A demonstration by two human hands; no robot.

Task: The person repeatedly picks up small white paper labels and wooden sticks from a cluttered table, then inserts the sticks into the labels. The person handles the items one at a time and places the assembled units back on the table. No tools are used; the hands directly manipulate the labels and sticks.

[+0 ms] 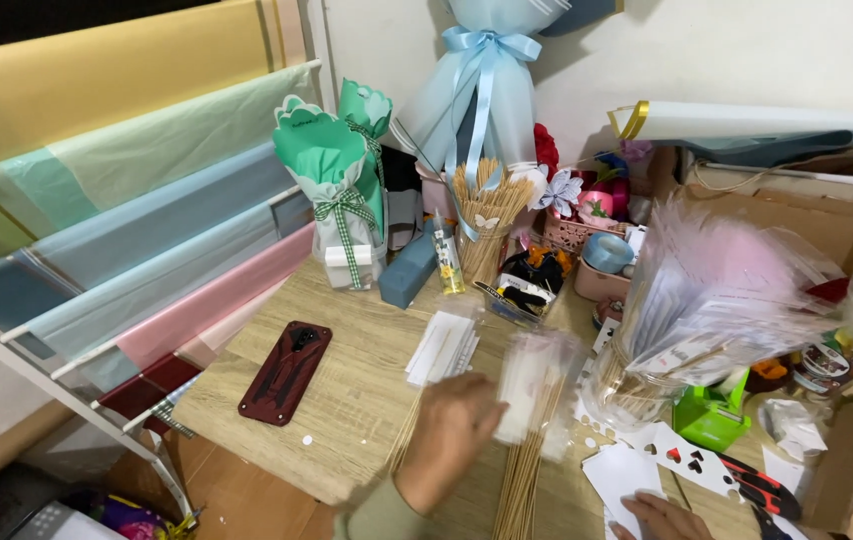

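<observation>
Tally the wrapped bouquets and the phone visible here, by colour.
Green wrapped bouquets: 2
Light blue wrapped bouquet: 1
Dark red phone: 1
Total: 4

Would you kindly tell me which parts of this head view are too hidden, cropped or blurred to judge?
- Left hand: motion-blurred; its grip on the clear sleeve is unclear.
- Right hand: cut off by the bottom edge, resting on white cards.
- Wooden sticks: lower ends leave the frame.
- Jar: contents veiled by clear sleeves.
</observation>
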